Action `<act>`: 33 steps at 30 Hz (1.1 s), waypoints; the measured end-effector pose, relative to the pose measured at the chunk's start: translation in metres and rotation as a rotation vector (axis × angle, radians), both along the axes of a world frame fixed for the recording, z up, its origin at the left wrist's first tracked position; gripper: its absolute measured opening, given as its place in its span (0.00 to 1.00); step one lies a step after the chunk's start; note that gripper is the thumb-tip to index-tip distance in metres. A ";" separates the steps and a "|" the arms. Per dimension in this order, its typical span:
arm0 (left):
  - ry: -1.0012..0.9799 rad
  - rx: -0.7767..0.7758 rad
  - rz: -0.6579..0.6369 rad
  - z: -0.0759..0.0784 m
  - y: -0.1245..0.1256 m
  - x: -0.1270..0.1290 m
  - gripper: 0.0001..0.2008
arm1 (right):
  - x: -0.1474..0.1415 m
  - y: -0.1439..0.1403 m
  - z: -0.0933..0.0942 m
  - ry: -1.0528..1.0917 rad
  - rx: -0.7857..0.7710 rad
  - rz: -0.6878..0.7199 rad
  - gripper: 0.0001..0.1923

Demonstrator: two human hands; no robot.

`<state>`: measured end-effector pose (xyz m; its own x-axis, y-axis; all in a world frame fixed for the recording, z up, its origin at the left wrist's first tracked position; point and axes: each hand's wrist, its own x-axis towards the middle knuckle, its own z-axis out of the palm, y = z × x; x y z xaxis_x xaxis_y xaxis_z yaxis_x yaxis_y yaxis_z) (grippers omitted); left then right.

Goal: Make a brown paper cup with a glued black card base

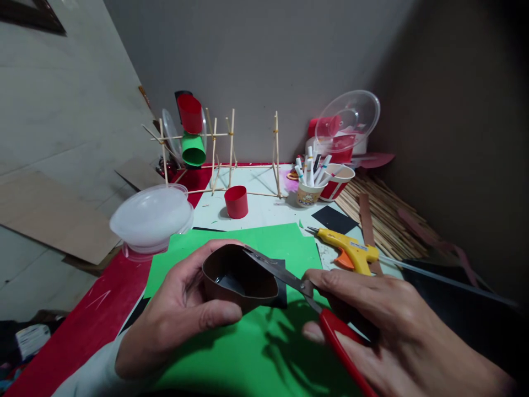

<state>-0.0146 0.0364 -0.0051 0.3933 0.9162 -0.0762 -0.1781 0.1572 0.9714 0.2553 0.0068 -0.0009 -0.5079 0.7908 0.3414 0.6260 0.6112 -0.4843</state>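
Brown cup (239, 278), red-handled scissors (326, 322), green paper sheet (264, 342), yellow glue gun (349, 251), red cup (236, 202)

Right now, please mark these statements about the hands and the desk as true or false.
1. The left hand holds a brown cup. True.
2. The right hand holds a knife. False: red-handled scissors, blades at the cup's rim.
3. The glue gun is blue. False: yellow, orange trigger.
4. Green paper lies under the hands. True.
5. A small red cup stands behind the paper. True.
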 end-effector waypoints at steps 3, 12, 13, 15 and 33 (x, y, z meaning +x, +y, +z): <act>0.018 -0.017 0.009 0.002 -0.001 0.000 0.23 | -0.001 0.003 0.005 0.029 0.010 -0.014 0.02; -0.004 -0.065 -0.074 0.002 -0.003 -0.001 0.25 | -0.002 0.002 0.007 0.003 0.022 -0.011 0.02; -0.016 -0.067 -0.076 0.002 -0.002 -0.001 0.25 | -0.002 0.002 0.007 -0.004 0.029 -0.006 0.05; -0.043 -0.061 -0.082 0.002 -0.001 0.000 0.25 | 0.000 0.002 0.005 -0.026 0.035 -0.002 0.10; -0.086 -0.009 -0.174 0.002 0.002 0.000 0.24 | 0.003 0.002 0.015 -0.035 0.050 0.018 0.03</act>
<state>-0.0148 0.0380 -0.0029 0.5514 0.8331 -0.0438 -0.2295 0.2019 0.9521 0.2587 0.0084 0.0136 -0.5344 0.7636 0.3622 0.6306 0.6456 -0.4306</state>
